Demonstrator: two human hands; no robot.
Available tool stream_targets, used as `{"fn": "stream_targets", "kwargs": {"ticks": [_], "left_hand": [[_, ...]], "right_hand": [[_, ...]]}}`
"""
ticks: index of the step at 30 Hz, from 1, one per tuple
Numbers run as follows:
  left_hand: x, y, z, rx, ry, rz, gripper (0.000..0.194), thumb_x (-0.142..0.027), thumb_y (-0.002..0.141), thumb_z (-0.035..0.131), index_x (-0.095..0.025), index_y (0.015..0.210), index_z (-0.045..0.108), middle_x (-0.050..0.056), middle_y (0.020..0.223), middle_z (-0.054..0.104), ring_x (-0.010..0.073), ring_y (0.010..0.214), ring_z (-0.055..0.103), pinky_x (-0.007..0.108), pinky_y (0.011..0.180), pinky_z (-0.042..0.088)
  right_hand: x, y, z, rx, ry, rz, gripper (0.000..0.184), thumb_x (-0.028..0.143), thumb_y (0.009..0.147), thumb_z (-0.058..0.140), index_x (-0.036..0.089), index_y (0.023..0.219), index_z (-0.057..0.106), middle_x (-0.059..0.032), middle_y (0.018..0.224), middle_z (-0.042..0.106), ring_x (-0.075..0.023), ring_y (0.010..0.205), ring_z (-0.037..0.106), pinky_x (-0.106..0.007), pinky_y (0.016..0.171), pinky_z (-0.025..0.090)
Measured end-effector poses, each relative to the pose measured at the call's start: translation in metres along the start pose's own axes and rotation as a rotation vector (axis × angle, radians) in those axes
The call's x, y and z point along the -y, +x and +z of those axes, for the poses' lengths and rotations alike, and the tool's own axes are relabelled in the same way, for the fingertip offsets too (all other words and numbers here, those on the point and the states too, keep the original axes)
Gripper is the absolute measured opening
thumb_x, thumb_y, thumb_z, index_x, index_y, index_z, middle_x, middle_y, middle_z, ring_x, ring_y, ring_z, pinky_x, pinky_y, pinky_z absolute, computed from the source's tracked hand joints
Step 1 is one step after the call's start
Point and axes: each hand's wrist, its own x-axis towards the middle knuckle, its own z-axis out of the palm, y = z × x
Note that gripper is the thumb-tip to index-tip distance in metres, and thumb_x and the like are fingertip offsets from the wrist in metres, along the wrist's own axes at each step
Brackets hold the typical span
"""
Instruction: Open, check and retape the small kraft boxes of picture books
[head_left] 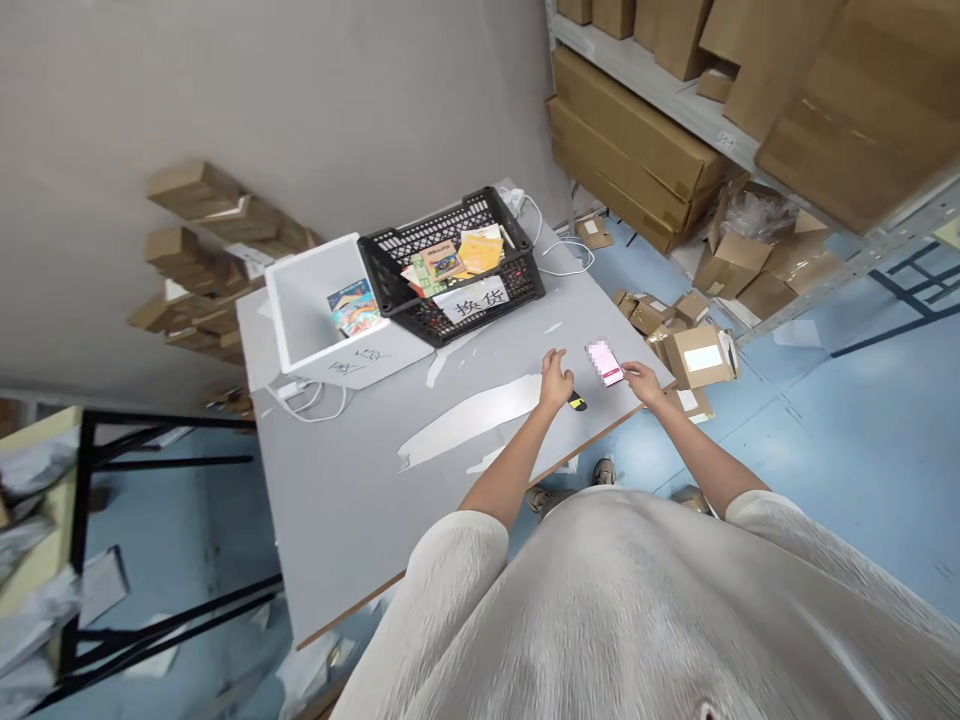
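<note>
My left hand (556, 382) is over the grey table, its fingers apart and bent, with nothing seen in it. Partly hidden beneath it lies a yellow and black box cutter (577, 401). My right hand (642, 382) has its fingertips closed at the right edge of a phone (611, 371). The phone's screen is lit pink and white, and part of it is blurred out. Whether the phone rests flat or is slightly raised is hard to tell.
A black plastic crate (525, 280) of booklets and a white foam box (315, 240) holding a booklet stand at the table's (337, 520) back. White cables (566, 255) trail near them. Torn white patches mark the tabletop. Cardboard boxes (701, 360) lie on the right floor, below a loaded shelf (660, 85).
</note>
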Motion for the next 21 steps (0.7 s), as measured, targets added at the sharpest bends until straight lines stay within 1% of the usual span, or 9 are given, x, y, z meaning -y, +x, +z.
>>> {"fn": "stream_targets", "kwargs": {"ticks": [4, 7, 12, 16, 19, 21], "left_hand": [[0.02, -0.022, -0.021, -0.024, 0.003, -0.027, 0.058, -0.007, 0.089, 0.056, -0.021, 0.145, 0.062, 0.016, 0.167, 0.046, 0.0311, 0.163, 0.041, 0.05, 0.137, 0.034], [0.034, -0.04, -0.038, -0.058, -0.001, -0.048, 0.057, -0.008, 0.09, 0.056, -0.02, 0.145, 0.062, 0.017, 0.166, 0.046, 0.0323, 0.163, 0.04, 0.051, 0.137, 0.034], [0.058, -0.071, -0.075, -0.137, -0.039, -0.061, 0.056, -0.009, 0.088, 0.059, -0.022, 0.142, 0.064, 0.015, 0.164, 0.048, 0.0316, 0.161, 0.043, 0.05, 0.136, 0.035], [0.082, -0.105, -0.115, -0.198, -0.052, -0.069, 0.054, -0.01, 0.09, 0.058, -0.023, 0.143, 0.063, 0.015, 0.164, 0.048, 0.0314, 0.16, 0.044, 0.051, 0.136, 0.035], [0.104, -0.139, -0.151, -0.241, -0.057, -0.091, 0.054, -0.011, 0.091, 0.058, -0.021, 0.144, 0.063, 0.017, 0.166, 0.046, 0.0315, 0.16, 0.045, 0.05, 0.134, 0.038], [0.122, -0.165, -0.176, -0.272, -0.061, -0.112, 0.054, -0.01, 0.091, 0.058, -0.022, 0.144, 0.063, 0.017, 0.166, 0.046, 0.0316, 0.16, 0.046, 0.05, 0.133, 0.039]], "right_hand": [[-0.002, -0.004, 0.026, 0.076, -0.039, 0.01, 0.035, 0.034, 0.078, 0.065, 0.022, 0.108, 0.078, -0.0088, 0.123, 0.08, -0.0259, 0.109, 0.072, -0.043, 0.099, 0.06], [0.0, -0.01, 0.046, 0.116, -0.071, -0.014, 0.033, 0.031, 0.078, 0.065, 0.022, 0.106, 0.079, -0.0088, 0.124, 0.08, -0.0256, 0.108, 0.072, -0.043, 0.098, 0.061], [0.009, -0.027, 0.089, 0.185, -0.106, -0.069, 0.03, 0.03, 0.077, 0.068, 0.023, 0.104, 0.08, -0.0087, 0.118, 0.081, -0.0255, 0.104, 0.073, -0.042, 0.095, 0.062], [0.017, -0.048, 0.137, 0.249, -0.151, -0.131, 0.031, 0.032, 0.079, 0.067, 0.022, 0.105, 0.08, -0.0078, 0.112, 0.081, -0.0249, 0.101, 0.073, -0.041, 0.093, 0.062], [0.021, -0.072, 0.182, 0.301, -0.177, -0.178, 0.034, 0.032, 0.077, 0.065, 0.022, 0.107, 0.079, -0.0079, 0.116, 0.081, -0.0236, 0.1, 0.072, -0.041, 0.093, 0.062], [0.022, -0.092, 0.214, 0.338, -0.181, -0.182, 0.035, 0.032, 0.076, 0.065, 0.022, 0.106, 0.079, -0.0086, 0.12, 0.081, -0.0233, 0.099, 0.072, -0.041, 0.093, 0.061]]}}
